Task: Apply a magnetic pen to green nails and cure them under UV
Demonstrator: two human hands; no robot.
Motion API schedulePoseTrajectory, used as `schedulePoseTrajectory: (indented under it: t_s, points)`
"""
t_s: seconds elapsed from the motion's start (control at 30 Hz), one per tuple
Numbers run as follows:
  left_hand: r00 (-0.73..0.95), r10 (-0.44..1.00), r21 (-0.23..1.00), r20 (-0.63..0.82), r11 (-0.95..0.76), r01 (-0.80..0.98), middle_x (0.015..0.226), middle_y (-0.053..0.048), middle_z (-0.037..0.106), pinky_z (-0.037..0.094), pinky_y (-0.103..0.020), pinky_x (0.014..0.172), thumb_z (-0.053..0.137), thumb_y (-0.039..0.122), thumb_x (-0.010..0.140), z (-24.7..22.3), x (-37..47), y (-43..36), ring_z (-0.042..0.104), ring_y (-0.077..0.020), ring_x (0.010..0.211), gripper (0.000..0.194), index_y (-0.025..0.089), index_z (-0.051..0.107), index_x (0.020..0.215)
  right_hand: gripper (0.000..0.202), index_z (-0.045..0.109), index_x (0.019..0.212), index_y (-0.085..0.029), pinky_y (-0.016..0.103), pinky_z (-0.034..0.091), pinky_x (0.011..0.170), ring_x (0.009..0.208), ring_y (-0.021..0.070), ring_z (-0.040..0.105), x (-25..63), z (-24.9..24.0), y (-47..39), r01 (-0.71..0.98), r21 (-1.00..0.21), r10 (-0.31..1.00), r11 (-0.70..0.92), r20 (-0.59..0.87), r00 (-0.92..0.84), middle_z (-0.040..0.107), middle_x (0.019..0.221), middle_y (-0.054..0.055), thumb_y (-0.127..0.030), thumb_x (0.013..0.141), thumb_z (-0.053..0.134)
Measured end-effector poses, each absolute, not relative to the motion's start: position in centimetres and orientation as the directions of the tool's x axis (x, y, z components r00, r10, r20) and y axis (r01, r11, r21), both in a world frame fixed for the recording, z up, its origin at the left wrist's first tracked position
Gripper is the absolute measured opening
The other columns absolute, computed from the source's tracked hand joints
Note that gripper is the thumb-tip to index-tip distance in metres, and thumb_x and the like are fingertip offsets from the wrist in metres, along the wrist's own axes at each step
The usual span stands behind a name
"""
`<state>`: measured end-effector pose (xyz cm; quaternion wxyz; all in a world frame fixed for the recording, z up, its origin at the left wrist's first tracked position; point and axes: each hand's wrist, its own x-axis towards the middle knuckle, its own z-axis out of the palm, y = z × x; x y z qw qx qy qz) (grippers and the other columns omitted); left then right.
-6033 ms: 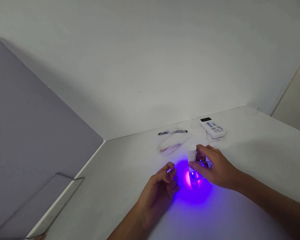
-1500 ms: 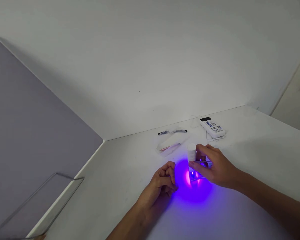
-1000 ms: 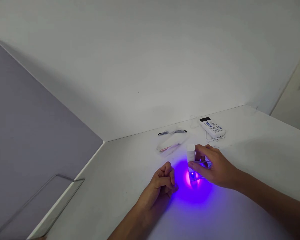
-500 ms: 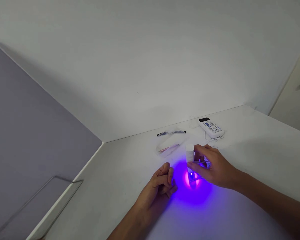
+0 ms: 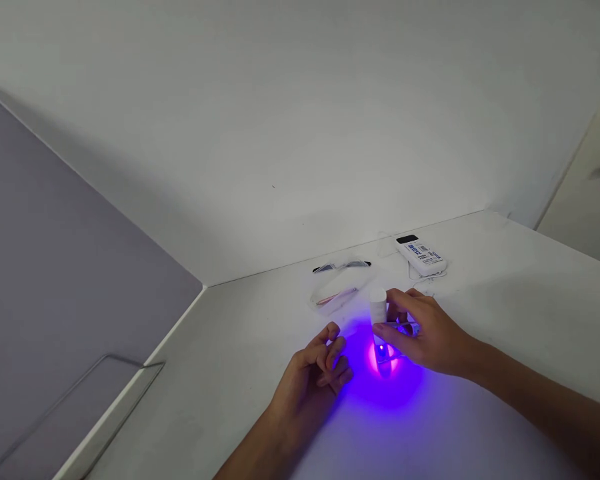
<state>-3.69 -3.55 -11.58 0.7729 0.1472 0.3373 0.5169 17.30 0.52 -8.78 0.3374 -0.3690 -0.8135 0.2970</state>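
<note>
My right hand (image 5: 427, 330) grips a small white UV lamp (image 5: 379, 308) from its right side, thumb in front and fingers partly hidden behind. The lamp stands roughly upright, and its lower end shines violet and pink onto the white table (image 5: 220, 373). Some thin, shiny parts show between the lamp and my palm, too unclear to name. My left hand (image 5: 313, 380) rests just left of the glow, palm side turned towards it. Its fingers are loosely bent and a little apart, with nothing visible in them. A gap separates this hand from the lamp.
Behind the lamp lie glasses or something similar with dark tips (image 5: 343, 265) and a clear packet (image 5: 333, 297) holding a thin pinkish stick. A white power bank (image 5: 421, 255) with a cord is farther right. A bent metal rod (image 5: 130, 400) crosses the left edge. A white wall (image 5: 300, 133) rises behind.
My left fingers have loosened and spread a little from a tighter curl. My right hand and the lit lamp stay in place; the view has shifted very slightly.
</note>
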Motion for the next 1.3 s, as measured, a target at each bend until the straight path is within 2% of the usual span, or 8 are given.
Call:
schedulePoseTrajectory:
  t_s: [0.4, 0.6, 0.83, 1.07, 1.2, 1.3]
  points:
    - [0.241, 0.908, 0.623, -0.343, 0.412, -0.665, 0.049, 0.008, 0.042, 0.027, -0.021, 0.045, 0.052, -0.005, 0.046, -11.32, -3.41, -3.46, 0.020, -0.0052, 0.040, 0.036, 0.015, 0.058, 0.074, 0.026, 0.049, 0.078, -0.022, 0.030, 0.043, 0.064, 0.063, 0.0144, 0.053, 17.29, -8.59, 0.47, 0.415, -0.724, 0.802, 0.550, 0.322, -0.503, 0.060, 0.067, -0.003, -0.041, 0.095, 0.054]
    - [0.243, 0.909, 0.643, -0.338, 0.411, -0.646, 0.048, 0.008, 0.045, 0.029, -0.021, 0.046, 0.051, -0.004, 0.045, -11.37, -3.44, -3.59, 0.019, -0.0050, 0.041, 0.046, 0.013, 0.066, 0.085, 0.025, 0.050, 0.079, -0.022, 0.031, 0.041, 0.065, 0.062, 0.0144, 0.052, 17.32, -8.57, 0.52, 0.414, -0.722, 0.800, 0.555, 0.326, -0.504, 0.060, 0.067, -0.003, -0.040, 0.096, 0.053]
    - [0.284, 0.906, 0.629, -0.314, 0.423, -0.653, 0.044, 0.007, 0.043, 0.028, -0.022, 0.047, 0.050, -0.002, 0.044, -11.50, -3.36, -3.61, 0.018, -0.0053, 0.040, 0.025, 0.014, 0.056, 0.062, 0.025, 0.051, 0.079, -0.022, 0.031, 0.043, 0.066, 0.064, 0.0147, 0.052, 17.36, -8.55, 0.49, 0.421, -0.728, 0.806, 0.541, 0.306, -0.507, 0.062, 0.068, -0.003, -0.040, 0.095, 0.055]
    - [0.165, 0.911, 0.661, -0.377, 0.389, -0.642, 0.049, 0.007, 0.041, 0.029, -0.023, 0.046, 0.051, 0.001, 0.048, -11.36, -3.53, -3.47, 0.019, -0.0073, 0.043, 0.027, 0.015, 0.058, 0.070, 0.025, 0.052, 0.079, -0.022, 0.031, 0.043, 0.066, 0.064, 0.0151, 0.053, 17.35, -8.69, 0.46, 0.417, -0.723, 0.805, 0.551, 0.330, -0.493, 0.062, 0.067, -0.002, -0.042, 0.095, 0.055]
    - [0.167, 0.908, 0.657, -0.384, 0.396, -0.642, 0.050, 0.006, 0.039, 0.029, -0.023, 0.046, 0.051, 0.003, 0.048, -11.28, -3.46, -3.46, 0.016, -0.0076, 0.044, 0.025, 0.015, 0.058, 0.069, 0.024, 0.053, 0.080, -0.022, 0.030, 0.044, 0.065, 0.064, 0.0147, 0.054, 17.33, -8.74, 0.46, 0.413, -0.721, 0.801, 0.556, 0.333, -0.498, 0.062, 0.067, -0.003, -0.042, 0.096, 0.054]
    - [0.174, 0.907, 0.633, -0.384, 0.396, -0.665, 0.047, 0.006, 0.036, 0.029, -0.024, 0.047, 0.052, 0.006, 0.049, -11.26, -3.36, -3.42, 0.014, -0.0081, 0.044, 0.017, 0.015, 0.054, 0.063, 0.025, 0.052, 0.079, -0.023, 0.030, 0.044, 0.065, 0.064, 0.0150, 0.054, 17.37, -8.72, 0.46, 0.413, -0.724, 0.802, 0.553, 0.326, -0.501, 0.061, 0.067, -0.003, -0.041, 0.095, 0.054]
